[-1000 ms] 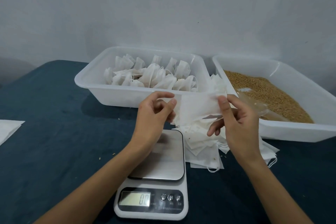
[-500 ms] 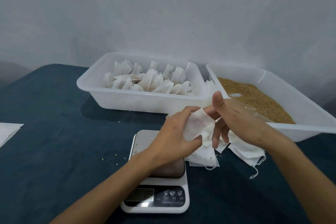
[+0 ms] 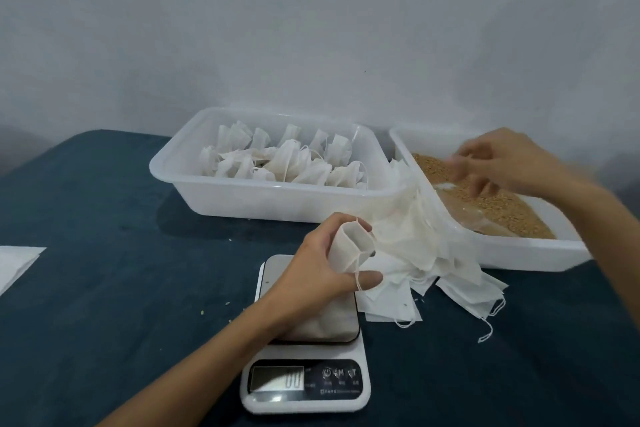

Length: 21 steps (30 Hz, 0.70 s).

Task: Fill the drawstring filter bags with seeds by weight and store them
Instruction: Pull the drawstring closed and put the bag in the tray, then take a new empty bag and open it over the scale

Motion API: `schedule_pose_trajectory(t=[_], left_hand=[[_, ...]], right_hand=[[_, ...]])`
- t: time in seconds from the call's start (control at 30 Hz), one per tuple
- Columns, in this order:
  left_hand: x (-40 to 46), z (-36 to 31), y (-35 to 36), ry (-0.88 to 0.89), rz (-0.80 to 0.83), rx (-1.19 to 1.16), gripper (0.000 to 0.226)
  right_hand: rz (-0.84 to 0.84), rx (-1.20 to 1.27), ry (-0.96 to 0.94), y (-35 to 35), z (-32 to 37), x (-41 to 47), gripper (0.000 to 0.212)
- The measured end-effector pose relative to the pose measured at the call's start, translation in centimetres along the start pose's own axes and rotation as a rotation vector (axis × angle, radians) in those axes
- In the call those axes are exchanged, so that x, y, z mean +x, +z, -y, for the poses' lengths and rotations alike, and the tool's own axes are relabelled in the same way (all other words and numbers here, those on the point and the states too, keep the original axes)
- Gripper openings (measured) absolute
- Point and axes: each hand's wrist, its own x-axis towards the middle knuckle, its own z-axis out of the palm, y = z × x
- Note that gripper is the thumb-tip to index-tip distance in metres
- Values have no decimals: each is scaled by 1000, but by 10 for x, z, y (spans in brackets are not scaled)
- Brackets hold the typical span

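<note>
The left hand (image 3: 320, 274) grips one empty filter bag (image 3: 351, 246) above the far end of the scale (image 3: 304, 381), fingers curled round it. The bag stands roughly upright, its mouth pulled into an open loop facing up and toward the far wall, and a drawstring trails down over the thumb. Just right of it a loose pile of flat bags (image 3: 433, 267) leans against the seed tub (image 3: 519, 250) and spills onto the blue worktop (image 3: 104, 253). The right hand (image 3: 498, 163) hovers over the seeds (image 3: 498, 204), blurred, fingers spread and hanging down, holding nothing that I can make out. Filled bags (image 3: 287, 163) crowd the left tub (image 3: 277, 201).
</note>
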Motion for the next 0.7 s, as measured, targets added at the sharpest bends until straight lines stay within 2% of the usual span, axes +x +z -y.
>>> schedule_pose_trajectory(t=[0.03,0.1,0.17,0.37,0.57,0.7], left_hand=[[0,0,0,3,-2,-20,50],[0,-1,0,11,-3,-55,47],[-1,-3,-1,4,-5,-98,44],[-3,-7,0,-4,-41,-126,38],[-2,-9,1,-18,-69,-167,37],[-2,-9,3,-37,-70,-184,39]], right_hand=[[4,-138,92,1,-25,10,34],[176,-384,293,10,-71,24,61],[302,-471,391,22,-104,31,72],[245,-565,313,39,-144,50,33],[11,-573,385,29,-172,53,22],[37,-689,454,26,-181,47,18]])
